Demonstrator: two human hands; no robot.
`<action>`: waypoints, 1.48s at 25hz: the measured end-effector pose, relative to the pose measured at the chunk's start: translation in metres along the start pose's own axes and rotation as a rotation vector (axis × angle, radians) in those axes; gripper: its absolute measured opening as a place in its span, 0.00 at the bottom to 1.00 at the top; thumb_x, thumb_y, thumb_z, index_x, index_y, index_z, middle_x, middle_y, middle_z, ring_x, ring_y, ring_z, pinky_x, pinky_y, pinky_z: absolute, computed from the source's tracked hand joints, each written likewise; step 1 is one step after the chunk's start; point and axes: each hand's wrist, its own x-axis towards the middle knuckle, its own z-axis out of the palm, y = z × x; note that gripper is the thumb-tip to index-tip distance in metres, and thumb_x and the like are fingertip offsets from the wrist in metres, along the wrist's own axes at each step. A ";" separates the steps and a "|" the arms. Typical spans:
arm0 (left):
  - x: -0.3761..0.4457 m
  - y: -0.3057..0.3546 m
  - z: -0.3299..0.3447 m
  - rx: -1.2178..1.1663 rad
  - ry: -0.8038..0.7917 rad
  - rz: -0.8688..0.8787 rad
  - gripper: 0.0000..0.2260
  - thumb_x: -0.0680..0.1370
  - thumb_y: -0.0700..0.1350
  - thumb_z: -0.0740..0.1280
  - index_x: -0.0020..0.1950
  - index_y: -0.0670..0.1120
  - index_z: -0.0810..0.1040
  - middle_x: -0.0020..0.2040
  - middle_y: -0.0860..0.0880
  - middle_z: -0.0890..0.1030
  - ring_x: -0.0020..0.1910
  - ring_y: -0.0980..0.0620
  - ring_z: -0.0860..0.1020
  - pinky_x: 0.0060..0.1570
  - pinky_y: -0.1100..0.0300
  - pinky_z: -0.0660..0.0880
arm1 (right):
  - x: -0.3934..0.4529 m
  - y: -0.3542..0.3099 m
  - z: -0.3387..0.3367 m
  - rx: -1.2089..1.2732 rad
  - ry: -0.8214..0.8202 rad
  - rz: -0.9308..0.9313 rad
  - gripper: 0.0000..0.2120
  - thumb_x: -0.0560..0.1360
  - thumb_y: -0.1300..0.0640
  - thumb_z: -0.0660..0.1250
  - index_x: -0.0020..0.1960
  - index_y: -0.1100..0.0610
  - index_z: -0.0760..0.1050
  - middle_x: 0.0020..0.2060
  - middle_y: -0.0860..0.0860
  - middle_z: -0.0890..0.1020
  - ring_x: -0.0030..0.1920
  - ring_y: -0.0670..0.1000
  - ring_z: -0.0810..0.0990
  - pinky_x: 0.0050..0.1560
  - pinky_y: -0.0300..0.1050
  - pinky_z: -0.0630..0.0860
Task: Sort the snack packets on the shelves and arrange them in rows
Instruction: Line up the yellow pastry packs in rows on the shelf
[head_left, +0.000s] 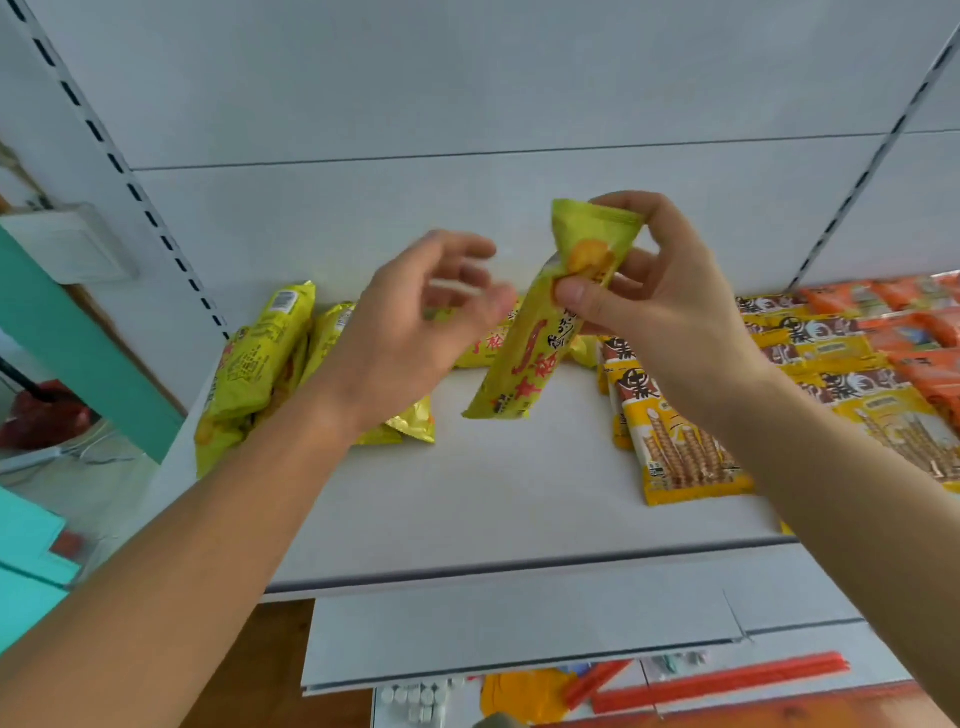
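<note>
Your right hand (660, 291) has a long yellow-green plastic snack packet with red lettering (540, 338), thumb and fingers pinching it near its upper end, and it hangs tilted in the air above the white metal shelf (498, 499), lower end toward the left. Your left hand (415, 322) is just beside it on the left, blurred, fingers loosely curled, its grip holding nothing and not touching the packet. Down on the shelf, a cluster of matching yellow-green packets (260, 364) leans together at the far left, with more lying behind your hands. To the right, yellow and brown wafer-roll packets (675, 441) lie flat, overlapping from near to far. Orange packets (914, 332) fill the far right corner, touching the wafer-roll ones.
</note>
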 end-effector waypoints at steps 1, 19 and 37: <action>-0.003 -0.007 -0.004 0.050 -0.100 -0.057 0.19 0.73 0.55 0.75 0.61 0.49 0.79 0.52 0.49 0.83 0.48 0.51 0.83 0.49 0.57 0.80 | 0.001 0.000 -0.008 0.047 0.042 0.038 0.25 0.73 0.66 0.75 0.64 0.53 0.70 0.47 0.59 0.84 0.47 0.63 0.85 0.50 0.60 0.84; 0.021 -0.035 -0.038 0.127 0.050 -0.232 0.15 0.59 0.46 0.80 0.45 0.48 0.85 0.36 0.48 0.85 0.36 0.53 0.82 0.42 0.58 0.81 | 0.040 0.018 -0.066 -0.312 -0.372 0.314 0.12 0.74 0.53 0.71 0.54 0.59 0.81 0.40 0.51 0.87 0.39 0.47 0.84 0.40 0.37 0.80; 0.033 -0.054 -0.025 0.877 -0.148 -0.130 0.02 0.76 0.47 0.74 0.47 0.54 0.85 0.45 0.53 0.85 0.47 0.51 0.81 0.50 0.54 0.77 | 0.061 0.063 -0.048 -0.937 -0.276 0.220 0.02 0.74 0.53 0.74 0.45 0.49 0.86 0.37 0.45 0.84 0.42 0.47 0.81 0.37 0.39 0.75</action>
